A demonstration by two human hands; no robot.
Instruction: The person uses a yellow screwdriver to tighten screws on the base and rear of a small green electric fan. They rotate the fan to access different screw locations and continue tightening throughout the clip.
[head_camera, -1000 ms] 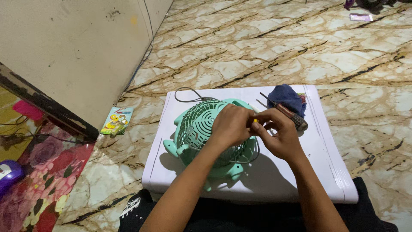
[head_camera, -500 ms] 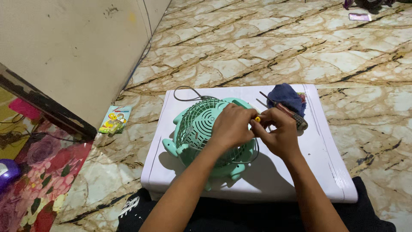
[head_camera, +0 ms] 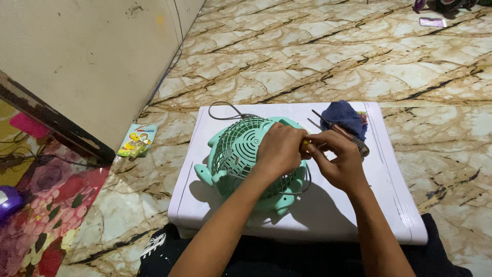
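A mint-green small fan (head_camera: 238, 154) lies grille-up on a white low board (head_camera: 389, 179). My left hand (head_camera: 279, 150) covers the grille's right side, its fingers curled over the fan's rim. My right hand (head_camera: 337, 160) meets it at that rim and pinches a small yellow-handled tool (head_camera: 306, 144), whose tip is hidden between the fingers. A thin black cable (head_camera: 225, 110) loops from the fan's far side.
A dark-handled screwdriver (head_camera: 342, 132) lies against a blue cloth (head_camera: 344, 116) on the board's far right. A colourful packet (head_camera: 137, 140) lies on the marble floor by a beige cabinet (head_camera: 77, 61). A floral mat (head_camera: 41, 205) lies at the left.
Both hands stay together at the fan's right rim with only small finger movements. The view has shifted slightly.
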